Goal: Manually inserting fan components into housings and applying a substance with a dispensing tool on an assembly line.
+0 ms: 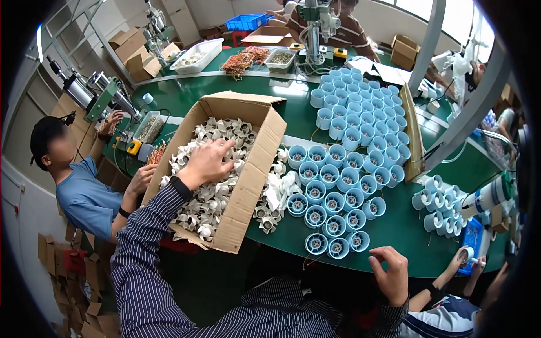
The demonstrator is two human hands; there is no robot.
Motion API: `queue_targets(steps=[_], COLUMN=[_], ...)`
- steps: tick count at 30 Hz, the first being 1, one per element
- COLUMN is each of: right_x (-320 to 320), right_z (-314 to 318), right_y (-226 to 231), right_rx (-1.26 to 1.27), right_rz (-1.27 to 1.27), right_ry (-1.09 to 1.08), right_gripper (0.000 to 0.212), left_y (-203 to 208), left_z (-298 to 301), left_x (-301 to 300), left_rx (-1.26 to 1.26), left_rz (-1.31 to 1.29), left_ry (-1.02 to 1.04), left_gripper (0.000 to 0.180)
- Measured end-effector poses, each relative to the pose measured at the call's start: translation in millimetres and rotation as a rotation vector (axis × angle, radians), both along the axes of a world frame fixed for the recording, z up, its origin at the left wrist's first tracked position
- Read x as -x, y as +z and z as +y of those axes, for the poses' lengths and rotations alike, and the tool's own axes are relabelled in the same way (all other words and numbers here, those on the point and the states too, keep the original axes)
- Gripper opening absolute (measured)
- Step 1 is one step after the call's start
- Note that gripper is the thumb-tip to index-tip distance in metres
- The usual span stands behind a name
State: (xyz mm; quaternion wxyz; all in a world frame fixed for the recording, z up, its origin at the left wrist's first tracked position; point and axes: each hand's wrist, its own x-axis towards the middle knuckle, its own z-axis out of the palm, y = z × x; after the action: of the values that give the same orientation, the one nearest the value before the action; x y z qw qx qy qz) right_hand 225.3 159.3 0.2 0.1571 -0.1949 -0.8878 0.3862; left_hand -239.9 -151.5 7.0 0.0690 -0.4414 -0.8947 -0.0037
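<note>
From the head camera, the left hand (207, 160) reaches into a tilted cardboard box (256, 169) and lies palm down on a heap of small white plastic impellers (211, 194). Its fingers are spread and curled into the pile, close over a few pieces, but whether any is really pinched between them cannot be told from above. The box wall stands just to the right of that hand, and more loose white impellers (276, 194) lie spilled on the green table (394, 248) beyond the wall.

The right hand (391, 276) hovers at the near table edge with the fingers half curled and nothing in them. Just above and left of it stands a cluster of light blue round housings (332, 194), open ends up, packed touching one another; a second, larger group (360, 107) sits farther off.

By my reading the step in hand is fetching impellers from the box, with the empty hand waiting by the housings. The next move would call for closing the left fingers on one piece or a small handful, lifting clear of the box wall, and carrying it rightward toward the nearest housings without knocking the spilled pieces.

A seated person in a blue shirt (84, 197) works at the left.
</note>
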Motion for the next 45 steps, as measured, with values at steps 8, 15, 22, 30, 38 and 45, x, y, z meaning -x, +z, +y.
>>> queue_targets(steps=[8,15,22,30,38,45], right_x=[-3,5,23,68,67,58], right_z=[-4,-8,-25,-55,-50,-36], right_y=[1,4,26,63,31,20], right_rx=[0.015,0.007,-0.025,-0.111,-0.303,-0.307], right_rz=[0.013,0.017,0.076,0.198,0.365,0.431], right_ry=[0.006,0.034,0.097,0.358,0.435,0.253], right_gripper=[0.014,0.014,0.015,0.028,0.030,0.020], left_y=[-2,49,85,53,9,-9], left_z=[-11,-30,-26,30,69,71], left_x=[10,12,-88,-211,-239,-240], left_rx=[-0.201,-0.507,-0.935,-0.802,-0.755,-0.671], left_rz=[-0.057,-0.487,-1.206,-1.617,-2.131,-2.306], left_ry=[-0.057,0.195,0.266,-0.017,0.015,-0.011], left_gripper=[0.049,0.046,0.052,0.058,0.059,0.058])
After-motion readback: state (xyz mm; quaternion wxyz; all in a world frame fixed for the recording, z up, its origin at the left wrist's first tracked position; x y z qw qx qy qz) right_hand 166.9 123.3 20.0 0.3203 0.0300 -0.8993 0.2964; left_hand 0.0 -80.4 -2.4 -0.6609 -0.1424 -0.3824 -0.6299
